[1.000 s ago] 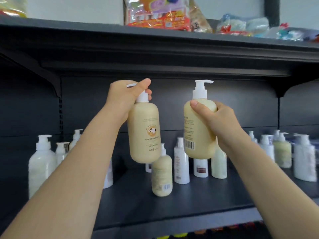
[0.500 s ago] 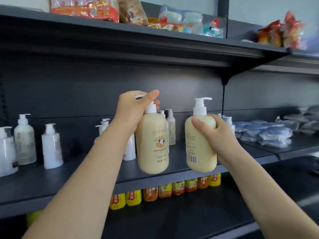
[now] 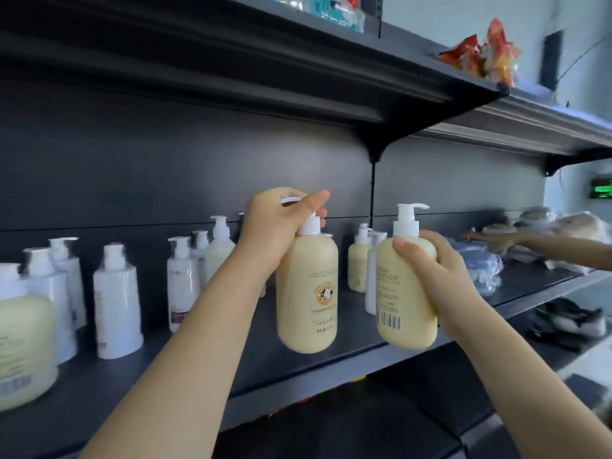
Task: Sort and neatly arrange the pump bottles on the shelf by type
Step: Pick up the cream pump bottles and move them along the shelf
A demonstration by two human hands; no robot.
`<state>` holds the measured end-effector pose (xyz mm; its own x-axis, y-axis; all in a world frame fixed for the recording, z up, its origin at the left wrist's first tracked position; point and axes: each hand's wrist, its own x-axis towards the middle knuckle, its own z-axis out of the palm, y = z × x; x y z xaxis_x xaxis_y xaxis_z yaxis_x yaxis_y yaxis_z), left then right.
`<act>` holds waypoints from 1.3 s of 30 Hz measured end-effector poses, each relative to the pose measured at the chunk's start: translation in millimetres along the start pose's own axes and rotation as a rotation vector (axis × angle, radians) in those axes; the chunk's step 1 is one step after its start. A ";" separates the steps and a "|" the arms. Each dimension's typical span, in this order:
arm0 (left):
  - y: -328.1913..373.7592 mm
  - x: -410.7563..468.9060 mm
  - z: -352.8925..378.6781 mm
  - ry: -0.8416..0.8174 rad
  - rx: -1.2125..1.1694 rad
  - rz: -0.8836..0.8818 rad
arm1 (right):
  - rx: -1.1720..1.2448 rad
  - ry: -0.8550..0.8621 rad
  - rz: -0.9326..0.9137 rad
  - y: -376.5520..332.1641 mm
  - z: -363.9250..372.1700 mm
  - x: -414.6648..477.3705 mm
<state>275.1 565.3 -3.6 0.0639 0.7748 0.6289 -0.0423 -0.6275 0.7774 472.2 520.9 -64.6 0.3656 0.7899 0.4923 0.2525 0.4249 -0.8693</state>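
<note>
My left hand [image 3: 275, 226] grips the white pump neck of a cream bottle with a cow logo [image 3: 308, 293], which hangs above the dark shelf [image 3: 331, 359]. My right hand [image 3: 443, 279] wraps the body of a second cream bottle [image 3: 404, 299], its barcode side facing me. Both bottles are held in the air side by side. Behind them stand a small cream bottle [image 3: 357, 263] and, to the left, several white pump bottles [image 3: 116, 306] and a cream one [image 3: 217, 250]. A large cream bottle [image 3: 23, 349] stands at the far left edge.
An upper shelf [image 3: 298, 71] overhangs with snack packets [image 3: 483, 54]. Clear wrapped blue packs [image 3: 477, 263] lie right of the bottles. Another person's arm [image 3: 536, 246] reaches over the shelf at far right. A lower shelf [image 3: 430, 392] sits below.
The view has swung right along the shelf. Both hands carried their bottles that way, still side by side. Another person's arm has come into view at the right.
</note>
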 end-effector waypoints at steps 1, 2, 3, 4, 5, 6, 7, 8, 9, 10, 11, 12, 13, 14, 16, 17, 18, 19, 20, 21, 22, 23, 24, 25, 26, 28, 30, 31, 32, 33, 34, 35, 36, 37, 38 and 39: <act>-6.3 6.0 9.1 -0.010 -0.007 0.001 | -0.018 0.015 -0.010 6.8 -5.2 8.9; -13.1 11.3 17.6 -0.017 -0.008 0.000 | -0.033 0.030 -0.021 13.4 -10.1 17.2; -19.4 16.3 26.1 -0.023 -0.006 0.003 | -0.047 0.044 -0.029 20.1 -15.1 25.1; -25.6 20.7 34.7 -0.031 -0.002 0.006 | -0.059 0.054 -0.032 26.5 -20.1 33.0; -31.2 24.0 43.0 -0.040 0.003 0.007 | -0.067 0.060 -0.031 32.8 -25.1 40.2; -36.9 27.0 50.9 -0.045 0.005 0.003 | -0.077 0.067 -0.027 38.9 -29.4 46.8; -42.6 29.9 58.6 -0.047 0.011 -0.001 | -0.086 0.071 -0.029 44.5 -33.4 52.9; -48.3 32.8 66.2 -0.043 0.019 -0.006 | -0.093 0.071 -0.035 49.6 -37.3 58.9; -53.6 35.1 73.4 -0.037 0.026 -0.011 | -0.096 0.072 -0.038 55.5 -41.3 65.4; -58.8 36.9 80.8 -0.033 0.033 -0.013 | -0.095 0.072 -0.040 61.4 -45.4 72.1; -64.1 37.8 88.1 -0.029 0.045 -0.016 | -0.095 0.067 -0.036 68.5 -49.6 78.6; -69.8 38.3 95.2 -0.021 0.063 -0.019 | -0.095 0.058 -0.030 76.5 -53.6 85.2; -74.6 37.8 102.5 -0.011 0.083 -0.020 | -0.095 0.047 -0.024 85.0 -57.8 91.9; -79.6 37.3 110.1 0.003 0.100 -0.024 | -0.093 0.034 -0.019 93.4 -61.8 98.6; -88.6 37.6 126.0 0.029 0.126 -0.026 | -0.086 0.002 -0.017 109.4 -69.6 112.8; -92.5 38.5 134.2 0.039 0.135 -0.025 | -0.078 -0.016 -0.011 115.8 -73.4 119.8; -96.1 40.5 142.7 0.050 0.144 -0.027 | -0.066 -0.033 -0.001 122.3 -77.4 127.5; -99.2 42.8 151.1 0.059 0.159 -0.033 | -0.059 -0.049 0.009 128.6 -81.3 135.4; -102.8 45.4 159.2 0.064 0.181 -0.038 | -0.054 -0.065 0.016 134.6 -84.7 143.8; -107.3 48.3 166.9 0.068 0.204 -0.042 | -0.049 -0.084 0.022 140.2 -87.9 152.1; -111.9 51.2 174.4 0.075 0.227 -0.045 | -0.036 -0.105 0.026 145.7 -90.4 160.0; -116.5 53.7 181.3 0.085 0.246 -0.048 | -0.019 -0.125 0.033 150.7 -92.3 166.9; -121.5 56.5 187.1 0.098 0.255 -0.051 | -0.001 -0.146 0.040 155.7 -93.1 173.3; -126.4 59.3 192.2 0.112 0.251 -0.058 | 0.015 -0.168 0.044 160.3 -93.2 178.4; -131.4 62.1 196.9 0.125 0.241 -0.068 | 0.031 -0.189 0.050 165.3 -92.7 182.6; -141.1 68.2 204.2 0.143 0.235 -0.083 | 0.056 -0.225 0.055 174.2 -90.1 188.7; -150.1 72.9 208.7 0.154 0.258 -0.083 | 0.073 -0.243 0.057 182.4 -87.1 192.4; -153.7 74.0 210.1 0.158 0.263 -0.076 | 0.084 -0.242 0.055 186.1 -86.0 193.5; -156.6 74.6 211.2 0.162 0.267 -0.063 | 0.095 -0.237 0.051 189.9 -85.1 195.0; -159.0 74.7 211.6 0.168 0.273 -0.048 | 0.097 -0.233 0.046 192.9 -84.4 196.1; -161.3 75.2 211.8 0.177 0.281 -0.032 | 0.090 -0.236 0.039 195.5 -83.4 197.2; -162.9 75.2 211.9 0.188 0.289 -0.017 | 0.079 -0.243 0.034 197.3 -82.6 197.9; -164.7 75.5 211.9 0.201 0.295 -0.006 | 0.074 -0.249 0.033 199.2 -81.8 198.7; -165.9 75.7 211.8 0.213 0.300 0.002 | 0.074 -0.254 0.037 200.4 -81.3 199.4; -167.0 76.3 211.7 0.223 0.307 0.008 | 0.075 -0.262 0.045 201.5 -81.3 200.4; -167.8 77.1 211.5 0.227 0.318 0.008 | 0.073 -0.276 0.058 201.9 -81.9 201.3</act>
<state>498.0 714.2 -87.0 -0.1586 0.7445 0.6485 0.2714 -0.5986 0.7536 670.1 729.5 -137.3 0.1172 0.8999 0.4200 0.1695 0.3986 -0.9013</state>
